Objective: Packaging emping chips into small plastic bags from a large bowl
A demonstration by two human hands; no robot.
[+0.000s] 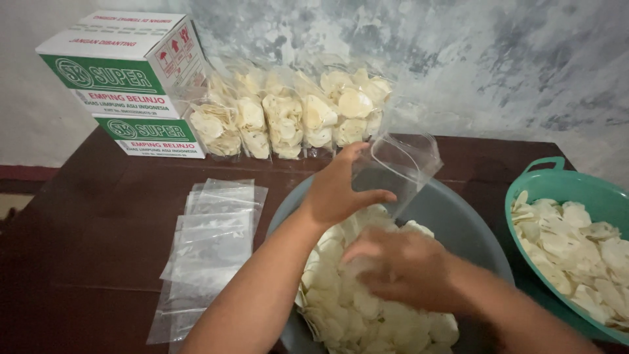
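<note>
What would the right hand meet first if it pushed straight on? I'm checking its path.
Probably the chips heaped in the grey basin: the right hand points down-left into them and already seems to touch them.

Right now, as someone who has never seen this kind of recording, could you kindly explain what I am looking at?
There is one picture, from a camera worn on a person's head, looking down at their bare hands. The left hand holds open a clear plastic bag. The right hand reaches into pale round chips in a grey basin. On the dark table lie empty bags, filled bags, two cartons and a green basin of chips.
</note>
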